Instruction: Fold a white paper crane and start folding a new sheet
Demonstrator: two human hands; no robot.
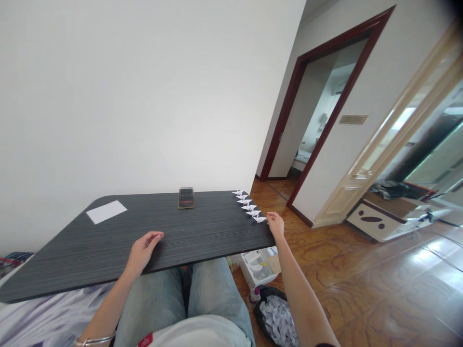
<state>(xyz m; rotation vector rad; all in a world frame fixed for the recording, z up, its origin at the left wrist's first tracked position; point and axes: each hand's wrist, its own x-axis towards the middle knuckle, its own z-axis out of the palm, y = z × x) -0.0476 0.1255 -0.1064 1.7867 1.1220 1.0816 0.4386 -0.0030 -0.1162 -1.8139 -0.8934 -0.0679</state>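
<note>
Several white folded paper cranes stand in a row along the right end of the dark table (pixel 202 226). At the near end of that row, my right hand (pixel 276 224) has its fingertips closed on the edge of the nearest paper crane (pixel 259 220). My left hand (pixel 144 248) hovers over the table's front part, thumb and fingers pressed together, with nothing visible in them. A white sheet of paper (pixel 106 212) lies flat at the back left. Near the wall, a phone (pixel 186 198) rests at the back middle of the table.
Below the table's right side sits a white box (pixel 257 270) of odds and ends. Beside it a black bag (pixel 277 315) holds many white paper pieces. A white wall (pixel 144 96) rises behind the table. A doorway and a low cabinet (pixel 383 217) are to the right.
</note>
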